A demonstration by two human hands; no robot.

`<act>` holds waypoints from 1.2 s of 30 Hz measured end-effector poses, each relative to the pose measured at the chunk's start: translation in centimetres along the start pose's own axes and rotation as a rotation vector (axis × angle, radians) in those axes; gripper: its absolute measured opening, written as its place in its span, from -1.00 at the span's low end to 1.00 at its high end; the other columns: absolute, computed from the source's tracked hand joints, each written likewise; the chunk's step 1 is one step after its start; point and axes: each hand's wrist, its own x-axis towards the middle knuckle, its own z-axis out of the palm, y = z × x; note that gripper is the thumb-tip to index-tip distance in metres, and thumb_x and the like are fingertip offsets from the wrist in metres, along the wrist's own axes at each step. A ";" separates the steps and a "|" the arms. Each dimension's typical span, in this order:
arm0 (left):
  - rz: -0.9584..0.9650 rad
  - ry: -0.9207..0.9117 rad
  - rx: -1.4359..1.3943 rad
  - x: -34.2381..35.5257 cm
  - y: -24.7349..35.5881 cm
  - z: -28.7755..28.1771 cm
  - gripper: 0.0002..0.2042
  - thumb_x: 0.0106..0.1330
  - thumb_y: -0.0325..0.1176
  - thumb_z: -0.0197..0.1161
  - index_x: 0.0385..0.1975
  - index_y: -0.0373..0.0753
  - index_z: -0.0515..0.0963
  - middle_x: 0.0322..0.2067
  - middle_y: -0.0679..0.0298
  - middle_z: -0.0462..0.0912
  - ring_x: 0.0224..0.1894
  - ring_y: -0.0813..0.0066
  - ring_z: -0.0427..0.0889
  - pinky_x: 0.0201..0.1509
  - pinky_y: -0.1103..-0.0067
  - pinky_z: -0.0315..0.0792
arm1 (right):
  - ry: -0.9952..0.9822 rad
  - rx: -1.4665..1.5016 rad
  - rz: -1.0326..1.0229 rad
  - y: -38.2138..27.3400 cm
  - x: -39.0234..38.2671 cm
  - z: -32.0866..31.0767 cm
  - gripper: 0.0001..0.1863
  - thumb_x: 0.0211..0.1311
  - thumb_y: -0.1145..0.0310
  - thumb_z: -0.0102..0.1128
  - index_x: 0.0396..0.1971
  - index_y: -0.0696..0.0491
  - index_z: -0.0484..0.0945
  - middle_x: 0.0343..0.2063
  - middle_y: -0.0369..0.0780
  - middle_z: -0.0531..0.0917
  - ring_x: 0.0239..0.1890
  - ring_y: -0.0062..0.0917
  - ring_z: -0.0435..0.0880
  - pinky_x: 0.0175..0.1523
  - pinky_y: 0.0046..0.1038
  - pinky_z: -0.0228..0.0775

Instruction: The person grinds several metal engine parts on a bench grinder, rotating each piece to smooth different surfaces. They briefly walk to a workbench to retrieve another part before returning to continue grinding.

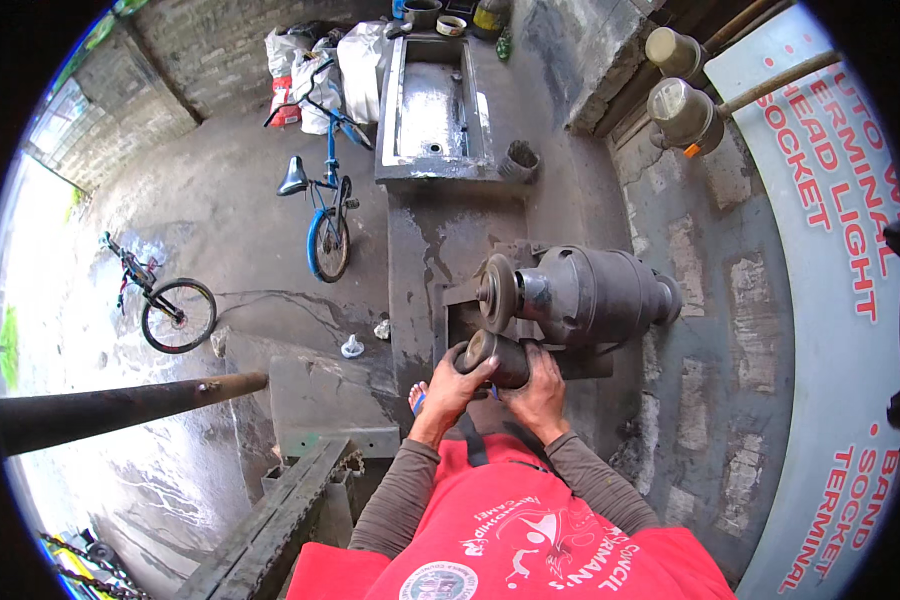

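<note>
A dark, grimy metal cylinder (pixel 508 364) lies crosswise between my two hands, just below the wheel of a bench grinder. My left hand (pixel 450 392) wraps its left end, near a round, paler end face. Round the right end close the fingers of my right hand (pixel 538 393). The grinder's round wheel (pixel 497 293) sits on the left of its grey motor (pixel 605 296). The cylinder's upper side is close to the wheel's lower edge; whether they touch I cannot tell.
A concrete sink (pixel 433 110) stands ahead, with a dark cup (pixel 518 160) at its corner. A blue bicycle (pixel 328 220) and another bicycle (pixel 178 313) stand left. A thick pipe (pixel 130 410) juts in from the left, above a metal beam (pixel 270 525). A lettered board (pixel 770 360) lines the right.
</note>
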 end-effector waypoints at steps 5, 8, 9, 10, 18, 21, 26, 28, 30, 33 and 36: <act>0.021 -0.012 -0.170 -0.1 0.6 1.4 -0.21 0.07 -0.28 0.63 0.28 -0.50 0.40 0.04 0.05 0.67 0.04 0.36 0.66 0.16 0.48 0.55 | 0.102 -0.066 -0.113 0.3 -0.8 0.2 -0.12 -0.24 0.32 0.58 0.22 0.15 0.43 0.07 0.03 0.55 0.15 0.03 0.52 0.31 -0.09 0.35; 0.055 -0.076 -0.300 0.2 0.1 1.6 -0.06 -0.05 -0.41 0.66 0.37 -0.51 0.26 0.12 0.01 0.61 0.11 0.28 0.64 0.25 0.44 0.50 | 0.134 -0.041 -0.129 0.1 -0.9 -0.5 -0.10 -0.23 0.33 0.59 0.25 0.12 0.40 0.10 0.02 0.52 0.19 0.02 0.48 0.36 -0.08 0.28; 0.050 -0.076 -0.295 0.3 -0.2 1.5 -0.02 -0.07 -0.43 0.67 0.39 -0.51 0.23 0.14 0.00 0.60 0.13 0.26 0.64 0.27 0.43 0.49 | 0.101 -0.030 -0.102 -0.1 -1.0 -1.0 -0.10 -0.22 0.34 0.59 0.25 0.11 0.40 0.12 0.02 0.51 0.20 0.02 0.47 0.36 -0.08 0.27; 0.064 -0.127 -0.370 0.5 -0.5 1.5 0.04 -0.12 -0.51 0.65 0.43 -0.48 0.15 0.20 0.00 0.54 0.18 0.22 0.61 0.32 0.41 0.46 | 0.083 -0.009 -0.083 -0.2 -1.0 -1.6 -0.10 -0.22 0.34 0.60 0.25 0.10 0.40 0.13 0.02 0.51 0.21 0.01 0.46 0.37 -0.08 0.26; 0.073 -0.358 -0.697 -0.3 -3.0 -0.3 -0.03 -0.10 -0.62 0.29 0.49 -0.28 0.13 0.23 0.11 0.49 0.30 0.15 0.48 0.48 0.33 0.28 | -0.156 0.163 0.053 -0.8 -1.4 -3.7 -0.12 -0.23 0.33 0.58 0.22 0.13 0.39 -0.01 0.02 0.59 0.05 0.01 0.61 0.17 -0.13 0.47; 0.006 -0.277 -0.851 -0.6 -3.7 -0.1 -0.11 -0.03 -0.60 0.30 0.46 -0.29 0.18 0.22 0.09 0.48 0.28 0.18 0.50 0.48 0.32 0.29 | -0.102 0.095 0.033 -1.1 -2.4 -2.7 -0.15 -0.23 0.32 0.58 0.17 0.13 0.41 -0.01 0.02 0.59 0.06 0.00 0.59 0.17 -0.13 0.46; -0.031 -0.242 -0.584 0.2 -3.3 -0.3 -0.37 0.20 -0.45 0.39 0.31 -0.36 0.37 0.05 0.21 0.62 0.07 0.39 0.63 0.22 0.47 0.51 | -0.041 0.077 0.025 -0.9 -2.9 -2.0 -0.13 -0.27 0.32 0.60 0.17 0.13 0.41 -0.01 0.01 0.59 0.07 -0.02 0.58 0.18 -0.14 0.44; -0.064 -0.230 -0.439 0.5 -2.6 -0.9 -0.32 0.12 -0.41 0.50 0.27 -0.42 0.40 0.12 0.13 0.57 0.10 0.34 0.61 0.26 0.46 0.47 | -0.063 0.119 0.040 -0.5 -2.5 -2.3 -0.10 -0.29 0.32 0.61 0.19 0.14 0.40 0.00 0.02 0.60 0.08 -0.02 0.59 0.20 -0.14 0.44; -0.090 -0.212 -0.335 0.6 -1.9 -1.6 -0.27 0.03 -0.40 0.61 0.24 -0.40 0.42 0.12 0.08 0.57 0.07 0.32 0.63 0.23 0.45 0.51 | -0.130 0.211 0.121 -0.2 -2.1 -2.5 -0.07 -0.28 0.29 0.64 0.21 0.15 0.40 0.03 0.03 0.61 0.10 -0.03 0.61 0.22 -0.16 0.44; 0.015 -0.109 -0.360 0.0 -1.3 -1.6 -0.27 0.01 -0.43 0.62 0.24 -0.34 0.44 0.05 0.11 0.61 0.09 0.31 0.63 0.22 0.41 0.54 | -0.166 0.308 0.276 0.0 -2.2 -2.3 -0.07 -0.24 0.27 0.68 0.24 0.16 0.41 0.05 0.04 0.63 0.13 -0.07 0.63 0.25 -0.18 0.44; 0.038 -0.077 -0.404 -0.2 -0.8 -1.5 -0.33 0.06 -0.49 0.58 0.23 -0.30 0.46 -0.01 0.13 0.67 0.03 0.31 0.67 0.15 0.42 0.60 | -0.062 0.371 0.343 0.4 -2.8 -1.5 -0.10 -0.21 0.30 0.69 0.23 0.15 0.43 0.05 0.04 0.64 0.13 -0.10 0.64 0.25 -0.19 0.44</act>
